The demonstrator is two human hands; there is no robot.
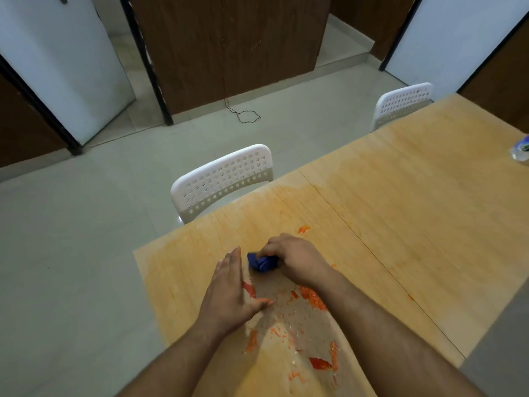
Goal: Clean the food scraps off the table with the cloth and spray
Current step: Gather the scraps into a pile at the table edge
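A bunched blue cloth (262,263) lies on the wooden table (415,196), and my right hand (294,259) grips it from the right. My left hand (232,290) rests on the table just left of the cloth, fingers straight and thumb spread. Orange-red food scraps (312,298) are smeared on the wood between and below my hands, with more scraps near the front edge (320,363) and one bit beyond the cloth (303,229). A spray bottle (521,149) shows partly at the table's far right edge.
Two white perforated chairs stand at the table's far side, one near (223,181) and one further right (400,106). The table's left edge runs close to my left hand. A thin black cord (246,114) lies on the tiled floor.
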